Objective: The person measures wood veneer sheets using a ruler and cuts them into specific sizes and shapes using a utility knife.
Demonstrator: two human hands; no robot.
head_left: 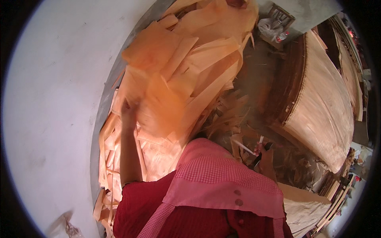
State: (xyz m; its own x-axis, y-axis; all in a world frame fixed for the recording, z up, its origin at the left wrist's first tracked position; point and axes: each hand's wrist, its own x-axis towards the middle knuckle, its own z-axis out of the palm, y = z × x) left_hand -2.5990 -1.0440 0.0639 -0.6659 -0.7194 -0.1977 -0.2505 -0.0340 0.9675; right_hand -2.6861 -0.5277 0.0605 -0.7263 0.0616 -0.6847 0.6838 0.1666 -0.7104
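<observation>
With my left arm stretched forward, my left hand [130, 106] grips the near left edge of a thin orange-tan wood veneer sheet [164, 105]. The sheet is smeared by motion, and my fingers are partly hidden. Under and beyond it lies a long heap of overlapping veneer pieces [214, 51]. My right hand [262, 151], low at my right side, is closed around a thin white stick-like thing [245, 147]; its exact kind cannot be made out. Something dark shows by that hand.
A pale wall [59, 87] runs along the left. To the right stands a tall stack of veneer sheets [321, 107]. Veneer scraps [228, 117] litter the floor between. Farther back are a small wooden chair-like frame [281, 16], a plastic bag [270, 28] and a bottle [282, 37].
</observation>
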